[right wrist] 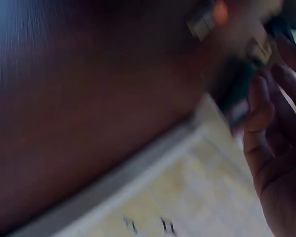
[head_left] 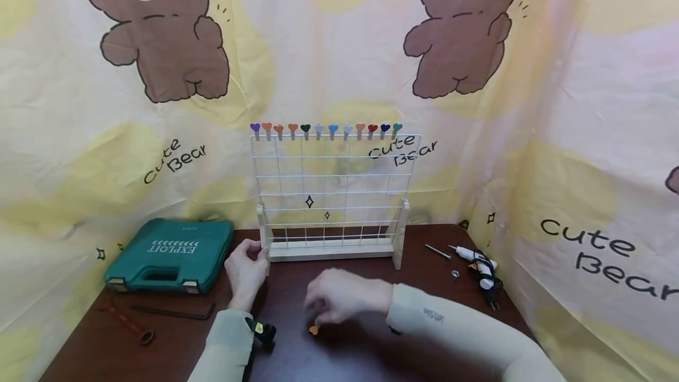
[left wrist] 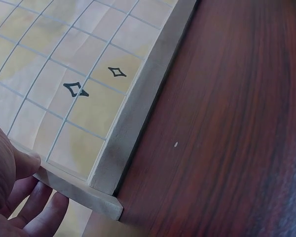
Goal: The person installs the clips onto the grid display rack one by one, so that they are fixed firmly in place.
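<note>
A white wire grid rack (head_left: 331,193) stands upright in a wooden base (head_left: 329,252), with a row of colourful heart-topped clips (head_left: 333,128) along its top wire. My left hand (head_left: 248,267) grips the base's left foot; in the left wrist view its thumb (left wrist: 27,163) lies on one side of the wood, the fingers on the other. An orange heart clip (head_left: 313,330) lies on the table just below the fingertips of my right hand (head_left: 345,296). Blurred in the right wrist view, that clip (right wrist: 207,20) appears apart from the loosely bent fingers.
A green tool case (head_left: 170,252) lies at the left, with a red wrench (head_left: 127,323) and a hex key (head_left: 172,312) before it. To the right are a white glue gun (head_left: 480,267) with its cord, a metal rod (head_left: 437,251) and a small metal piece (head_left: 455,275).
</note>
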`<state>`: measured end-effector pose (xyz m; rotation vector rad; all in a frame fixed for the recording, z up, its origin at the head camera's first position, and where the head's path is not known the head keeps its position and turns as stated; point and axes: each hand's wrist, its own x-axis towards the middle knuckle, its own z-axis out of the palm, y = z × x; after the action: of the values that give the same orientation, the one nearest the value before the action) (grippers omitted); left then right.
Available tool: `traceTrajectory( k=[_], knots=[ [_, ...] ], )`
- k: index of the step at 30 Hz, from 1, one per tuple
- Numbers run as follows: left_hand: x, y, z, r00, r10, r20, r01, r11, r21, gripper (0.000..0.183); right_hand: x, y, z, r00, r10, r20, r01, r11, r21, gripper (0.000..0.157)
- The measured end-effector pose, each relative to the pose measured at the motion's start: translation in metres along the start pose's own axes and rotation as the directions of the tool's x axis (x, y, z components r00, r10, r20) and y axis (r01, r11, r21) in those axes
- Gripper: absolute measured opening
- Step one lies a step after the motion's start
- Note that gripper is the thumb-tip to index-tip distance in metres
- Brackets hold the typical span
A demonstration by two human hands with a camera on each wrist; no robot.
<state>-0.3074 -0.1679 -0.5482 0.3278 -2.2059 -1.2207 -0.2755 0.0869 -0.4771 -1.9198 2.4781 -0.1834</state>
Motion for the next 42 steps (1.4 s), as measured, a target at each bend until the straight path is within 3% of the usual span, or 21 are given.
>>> traceTrajectory(
  k=[3,5,10,15,18,20,22,24,27,29,32,34,36,39,42],
  knots=[
    [0.0,0.001,0.0,1.0,0.009,-0.005,-0.009,1.0,-0.001,0.006,0.006,-0.006,0.029,0.995,-0.028,0.092,0.036,0.996,-0.085,0.023],
    [-0.001,0.002,0.0,1.0,0.008,-0.007,-0.008,1.0,-0.002,0.006,0.006,-0.008,0.043,0.993,-0.046,0.112,0.061,0.989,-0.133,0.021],
    [-0.002,0.001,0.002,1.0,0.012,-0.009,-0.012,1.0,-0.005,0.006,0.001,-0.007,0.051,0.995,-0.038,0.094,0.052,0.987,-0.152,0.018],
    [-0.002,-0.001,0.004,1.0,0.019,-0.023,-0.019,1.0,-0.005,0.005,-0.015,0.005,0.025,1.0,-0.015,-0.012,0.013,0.991,-0.13,0.012],
    [-0.002,-0.002,0.005,1.0,0.012,-0.015,-0.012,1.0,-0.007,0.005,-0.031,0.016,-0.005,0.992,-0.016,-0.121,0.004,0.995,-0.096,0.005],
    [-0.003,-0.003,0.005,1.0,0.005,-0.006,-0.005,1.0,-0.006,0.005,-0.043,0.023,-0.032,0.975,0.014,-0.221,-0.023,0.999,-0.037,0.005],
    [-0.003,-0.003,0.005,1.0,-0.002,0.005,0.002,1.0,-0.006,0.005,-0.057,0.032,-0.062,0.937,0.071,-0.342,-0.056,0.997,0.056,0.011],
    [-0.002,-0.003,0.004,1.0,-0.005,0.009,0.005,1.0,-0.004,0.004,-0.072,0.043,-0.095,0.87,0.152,-0.469,-0.091,0.985,0.15,0.016],
    [0.0,-0.003,0.003,1.0,-0.002,0.01,0.002,1.0,-0.004,0.005,-0.094,0.064,-0.147,0.73,0.268,-0.628,-0.122,0.956,0.267,0.017],
    [0.001,-0.003,0.003,1.0,-0.002,0.007,0.002,1.0,0.001,0.005,-0.106,0.077,-0.181,0.636,0.35,-0.688,-0.162,0.932,0.324,0.016],
    [0.001,-0.004,0.003,1.0,-0.008,0.006,0.008,1.0,0.008,0.005,-0.118,0.092,-0.223,0.524,0.417,-0.743,-0.229,0.909,0.349,0.013],
    [0.001,-0.005,0.003,1.0,-0.012,0.007,0.012,1.0,0.011,0.005,-0.123,0.099,-0.243,0.485,0.423,-0.766,-0.304,0.902,0.306,0.011],
    [0.002,-0.005,0.003,1.0,-0.013,0.008,0.013,1.0,0.008,0.006,-0.124,0.108,-0.255,0.463,0.417,-0.782,-0.387,0.889,0.245,0.009],
    [0.003,-0.005,0.003,1.0,-0.017,0.01,0.017,1.0,0.004,0.006,-0.121,0.119,-0.262,0.465,0.468,-0.751,-0.494,0.842,0.218,0.009],
    [0.003,-0.005,0.004,1.0,-0.022,0.014,0.022,1.0,0.001,0.006,-0.118,0.126,-0.261,0.47,0.581,-0.665,-0.552,0.781,0.292,0.013]
  ],
)
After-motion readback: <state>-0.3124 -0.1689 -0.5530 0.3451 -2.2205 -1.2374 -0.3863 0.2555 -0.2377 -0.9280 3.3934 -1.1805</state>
